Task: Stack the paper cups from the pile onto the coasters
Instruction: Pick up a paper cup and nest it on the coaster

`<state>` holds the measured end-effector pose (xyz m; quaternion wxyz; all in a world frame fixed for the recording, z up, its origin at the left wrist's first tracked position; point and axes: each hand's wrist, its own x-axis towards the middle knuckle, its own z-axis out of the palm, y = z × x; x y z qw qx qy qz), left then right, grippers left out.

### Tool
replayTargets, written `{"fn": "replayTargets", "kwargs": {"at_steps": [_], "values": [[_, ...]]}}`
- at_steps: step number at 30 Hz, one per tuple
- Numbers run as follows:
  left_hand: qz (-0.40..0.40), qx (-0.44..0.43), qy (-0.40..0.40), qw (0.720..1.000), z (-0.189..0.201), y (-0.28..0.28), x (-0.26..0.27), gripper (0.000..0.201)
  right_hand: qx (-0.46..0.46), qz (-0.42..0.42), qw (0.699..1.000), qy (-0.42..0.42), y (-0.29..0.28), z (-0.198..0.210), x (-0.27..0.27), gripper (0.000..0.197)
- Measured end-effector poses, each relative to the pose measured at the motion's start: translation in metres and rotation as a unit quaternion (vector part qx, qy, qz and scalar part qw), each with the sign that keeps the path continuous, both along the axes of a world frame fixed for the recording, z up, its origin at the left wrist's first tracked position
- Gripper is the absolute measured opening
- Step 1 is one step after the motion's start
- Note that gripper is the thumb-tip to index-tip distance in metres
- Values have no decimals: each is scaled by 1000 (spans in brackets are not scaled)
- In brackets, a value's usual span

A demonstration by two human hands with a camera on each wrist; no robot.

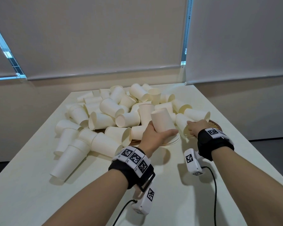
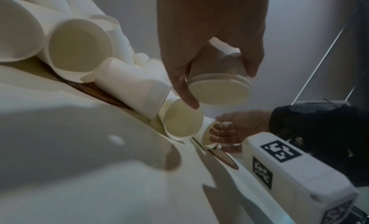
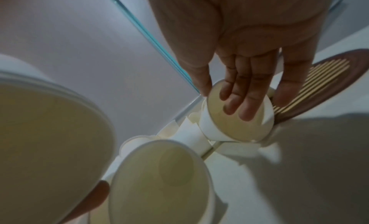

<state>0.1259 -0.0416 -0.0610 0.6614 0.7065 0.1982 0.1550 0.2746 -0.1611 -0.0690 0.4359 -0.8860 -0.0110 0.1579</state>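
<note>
My left hand (image 1: 155, 136) grips a short stack of nested white paper cups (image 1: 162, 121), mouth down, just above the table in front of the pile (image 1: 121, 108). The left wrist view shows the held stack (image 2: 219, 88) with several rims between thumb and fingers. My right hand (image 1: 194, 128) reaches into a cup lying on its side (image 1: 182, 124) at the pile's right edge. Its fingers sit inside that cup (image 3: 237, 121) with the thumb outside the rim. A brown striped coaster (image 1: 215, 124) (image 3: 327, 79) lies just right of this cup, partly covered by cups.
The pale table (image 1: 39, 193) carries the big heap of loose cups at its far half. A long nested stack (image 1: 70, 154) lies on its side at the left. A second brown coaster (image 2: 99, 91) shows under the heap. A wall with blinds stands behind.
</note>
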Motion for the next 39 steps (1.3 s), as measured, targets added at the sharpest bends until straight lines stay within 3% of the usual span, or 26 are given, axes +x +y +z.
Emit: {"fn": "replayTargets", "kwargs": {"at_steps": [2, 4, 7, 10, 12, 15, 17, 22, 24, 25, 27, 29, 30, 35, 39], "values": [[2, 1, -6, 1000, 2, 0, 2, 85, 39, -8, 999, 7, 0, 4, -3, 28], [12, -1, -17, 1000, 5, 1, 5, 89, 48, -29, 998, 5, -3, 12, -8, 23], [48, 1, -41, 998, 12, -1, 11, 81, 54, -88, 995, -10, -15, 25, -8, 45], [83, -13, -73, 994, 21, -6, 18, 69, 87, -101, 991, -13, -26, 39, -8, 44], [90, -28, -100, 991, 24, -11, 23, 68, 136, -73, 987, 32, -28, 46, -11, 42], [106, -78, -139, 981, 25, -17, 29, 67, 294, -75, 944, 128, -25, 46, -19, 42], [97, -113, -149, 978, 25, -20, 32, 67, 337, -40, 925, 169, -19, 46, -26, 44], [64, -124, -123, 983, 21, -35, 36, 76, 327, 89, 924, 177, 2, 58, -41, 26], [68, -164, -123, 976, 20, -32, 39, 71, 283, 114, 939, 156, 7, 67, -43, 30], [71, -179, -117, 974, 22, -29, 40, 66, 242, 112, 955, 130, 7, 70, -40, 39], [71, -192, -107, 973, 25, -23, 42, 60, 71, 70, 995, 6, 5, 66, -22, 44], [61, -179, -105, 976, 26, -20, 42, 59, -97, 0, 986, -135, -3, 54, 0, 33], [56, -170, -103, 979, 27, -19, 42, 58, -118, -23, 982, -146, -7, 48, 6, 31], [46, -148, -86, 984, 18, -12, 42, 67, -90, 62, 991, -81, -21, 23, 28, 40], [49, -144, -92, 984, 12, -11, 46, 69, 40, 28, 996, -73, -29, 16, 30, 40]]}}
